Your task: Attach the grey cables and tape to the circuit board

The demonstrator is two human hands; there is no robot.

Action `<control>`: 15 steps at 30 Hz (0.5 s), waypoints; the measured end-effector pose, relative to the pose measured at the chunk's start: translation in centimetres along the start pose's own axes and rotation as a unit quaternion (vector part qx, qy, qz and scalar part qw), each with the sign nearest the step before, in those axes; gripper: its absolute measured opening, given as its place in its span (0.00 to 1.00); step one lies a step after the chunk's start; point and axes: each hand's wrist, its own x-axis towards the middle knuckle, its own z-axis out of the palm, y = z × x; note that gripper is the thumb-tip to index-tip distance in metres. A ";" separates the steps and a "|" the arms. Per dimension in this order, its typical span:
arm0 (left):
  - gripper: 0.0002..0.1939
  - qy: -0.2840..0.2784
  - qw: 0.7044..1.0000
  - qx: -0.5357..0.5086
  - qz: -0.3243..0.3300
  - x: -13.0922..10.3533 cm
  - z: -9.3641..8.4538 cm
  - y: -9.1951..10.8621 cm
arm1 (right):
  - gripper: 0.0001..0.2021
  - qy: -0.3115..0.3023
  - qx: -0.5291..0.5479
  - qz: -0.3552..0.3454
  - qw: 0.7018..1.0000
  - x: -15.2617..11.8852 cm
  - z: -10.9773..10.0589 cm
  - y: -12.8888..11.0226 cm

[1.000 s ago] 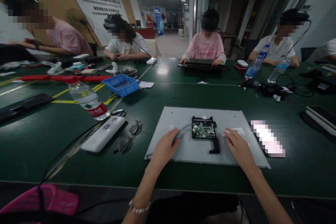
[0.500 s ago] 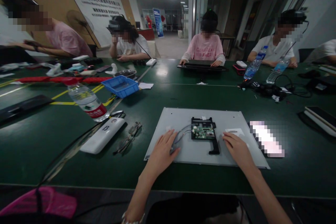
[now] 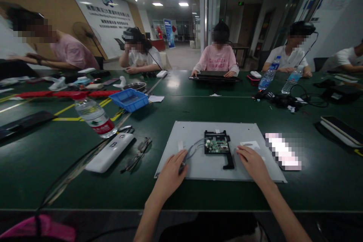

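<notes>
A flat light-grey panel (image 3: 193,170) lies on the table before me. Fixed near its middle is a green circuit board (image 3: 217,146) in a black frame (image 3: 228,161) with one arm reaching towards me. A thin grey cable (image 3: 194,146) runs from the board's left side to my left hand (image 3: 171,172). That hand rests over the panel's left part, thumb and fingers curved round the cable's dark end, which they partly hide. To the right of the frame, my right hand (image 3: 253,162) is held low over the panel, fingers stretched out, holding nothing.
A phone (image 3: 283,153) lies right of the panel. To the left are eyeglasses (image 3: 137,155), a white power bank (image 3: 110,153), a water bottle (image 3: 95,117) and a blue basket (image 3: 129,100). Bottles and black cables (image 3: 283,100) lie far right. Several people sit across the table.
The view has tilted up slightly. My left thumb and fingers have drawn closer together round the cable's dark end. My right hand stays beside the frame; panel and board have not moved.
</notes>
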 end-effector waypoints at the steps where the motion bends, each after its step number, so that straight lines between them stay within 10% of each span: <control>1: 0.23 0.000 1.000 -0.009 -0.004 0.0 0.0 0.0 | 0.14 0.001 0.001 0.000 1.000 0.0 0.0 0.0; 15: 0.16 0.052 0.994 -0.084 -0.038 0.3 0.5 -0.1 | 0.14 0.019 -0.002 0.002 1.000 0.1 -0.2 -0.6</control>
